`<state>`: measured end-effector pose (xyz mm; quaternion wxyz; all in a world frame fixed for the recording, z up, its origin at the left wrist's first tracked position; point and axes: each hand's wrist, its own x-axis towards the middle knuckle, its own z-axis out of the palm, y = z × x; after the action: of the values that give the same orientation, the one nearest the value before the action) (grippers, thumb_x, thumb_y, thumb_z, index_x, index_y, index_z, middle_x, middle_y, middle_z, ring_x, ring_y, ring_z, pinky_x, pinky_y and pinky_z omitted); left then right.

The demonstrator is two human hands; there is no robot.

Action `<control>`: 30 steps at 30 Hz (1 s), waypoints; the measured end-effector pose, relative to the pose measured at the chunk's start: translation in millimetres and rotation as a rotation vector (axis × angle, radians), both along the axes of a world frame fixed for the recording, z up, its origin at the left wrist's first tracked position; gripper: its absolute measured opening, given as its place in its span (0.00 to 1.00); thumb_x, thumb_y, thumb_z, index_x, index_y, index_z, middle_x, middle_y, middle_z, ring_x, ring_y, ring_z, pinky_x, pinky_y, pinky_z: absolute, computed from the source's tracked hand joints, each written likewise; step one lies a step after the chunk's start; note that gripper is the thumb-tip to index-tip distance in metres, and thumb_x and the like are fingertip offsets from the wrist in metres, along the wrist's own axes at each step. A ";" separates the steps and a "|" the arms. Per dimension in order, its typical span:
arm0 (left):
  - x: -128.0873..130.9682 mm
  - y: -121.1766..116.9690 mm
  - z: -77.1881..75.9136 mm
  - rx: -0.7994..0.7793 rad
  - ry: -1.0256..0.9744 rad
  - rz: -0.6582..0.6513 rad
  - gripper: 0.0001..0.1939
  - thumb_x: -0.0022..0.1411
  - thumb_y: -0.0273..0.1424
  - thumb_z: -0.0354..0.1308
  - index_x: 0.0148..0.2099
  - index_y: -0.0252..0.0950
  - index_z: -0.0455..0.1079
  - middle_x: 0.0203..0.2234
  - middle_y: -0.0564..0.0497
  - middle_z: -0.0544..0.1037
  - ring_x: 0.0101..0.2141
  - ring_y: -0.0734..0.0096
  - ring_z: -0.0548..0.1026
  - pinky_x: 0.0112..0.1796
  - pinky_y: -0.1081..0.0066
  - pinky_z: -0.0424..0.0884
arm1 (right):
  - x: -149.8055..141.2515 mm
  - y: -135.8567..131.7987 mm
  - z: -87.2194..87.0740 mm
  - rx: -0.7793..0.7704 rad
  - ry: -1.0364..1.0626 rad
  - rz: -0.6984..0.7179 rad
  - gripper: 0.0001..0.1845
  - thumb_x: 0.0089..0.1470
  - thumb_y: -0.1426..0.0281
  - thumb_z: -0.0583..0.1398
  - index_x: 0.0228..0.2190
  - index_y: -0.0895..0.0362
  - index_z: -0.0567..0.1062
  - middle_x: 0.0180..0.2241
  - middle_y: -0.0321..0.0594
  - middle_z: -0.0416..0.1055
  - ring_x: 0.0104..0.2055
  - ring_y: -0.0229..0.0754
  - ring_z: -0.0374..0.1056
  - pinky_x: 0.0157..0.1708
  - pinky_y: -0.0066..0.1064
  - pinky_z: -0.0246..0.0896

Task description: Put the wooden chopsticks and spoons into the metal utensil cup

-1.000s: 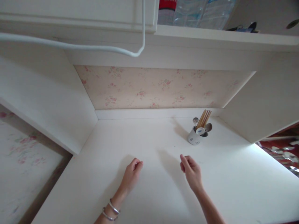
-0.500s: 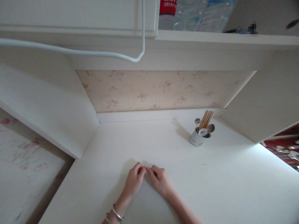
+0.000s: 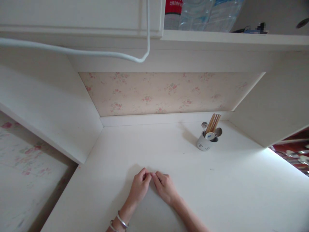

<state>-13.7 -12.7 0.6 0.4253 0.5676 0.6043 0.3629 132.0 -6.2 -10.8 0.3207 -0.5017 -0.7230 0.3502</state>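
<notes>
My left hand [image 3: 140, 182] and my right hand [image 3: 164, 186] meet at the fingertips low over the white tabletop [image 3: 116, 151]. Fingers on both hands are curled in, with thumbs pressed against them and the thumb tips close together. Whatever lies in the closed fingers, if anything, is hidden or too small to make out. Silver bangles [image 3: 122, 220] circle my left wrist. Away to the right at the back stands a perforated metal utensil holder [image 3: 203, 143], upright, with wooden chopsticks [image 3: 212, 123], metal spoons [image 3: 218, 131] and a white spoon [image 3: 210, 136] in it. Neither hand touches it.
White side panels [image 3: 48, 106] border the table left and right. Overhead runs a shelf [image 3: 217, 38] bearing plastic bottles [image 3: 195, 16]. A white bent tube [image 3: 101, 54] hangs across the upper left. Floral wallpaper [image 3: 156, 93] covers the back. Something red [image 3: 292, 151] shows at the far right.
Both hands keep the same closed, touching pose. The view has shifted only very slightly.
</notes>
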 end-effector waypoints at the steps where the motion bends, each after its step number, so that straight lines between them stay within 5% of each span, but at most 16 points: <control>1: 0.2 -0.2 0.4 -0.001 0.003 0.000 0.13 0.62 0.39 0.48 0.28 0.38 0.62 0.20 0.57 0.64 0.25 0.72 0.63 0.28 0.74 0.58 | 0.1 0.1 0.0 0.002 0.000 0.002 0.26 0.66 0.55 0.47 0.20 0.55 0.64 0.18 0.31 0.59 0.21 0.34 0.53 0.23 0.28 0.46; 30: 0.6 1.5 2.9 -0.018 0.011 -0.005 0.14 0.62 0.40 0.48 0.27 0.39 0.59 0.19 0.57 0.62 0.24 0.72 0.62 0.27 0.73 0.57 | 0.0 0.9 -1.6 0.003 -0.010 0.020 0.25 0.67 0.57 0.47 0.21 0.55 0.63 0.19 0.31 0.60 0.21 0.35 0.54 0.24 0.28 0.47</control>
<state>-13.1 -11.3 3.6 0.4279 0.5672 0.6085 0.3534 132.0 -5.2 -12.4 0.3144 -0.4958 -0.7300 0.3499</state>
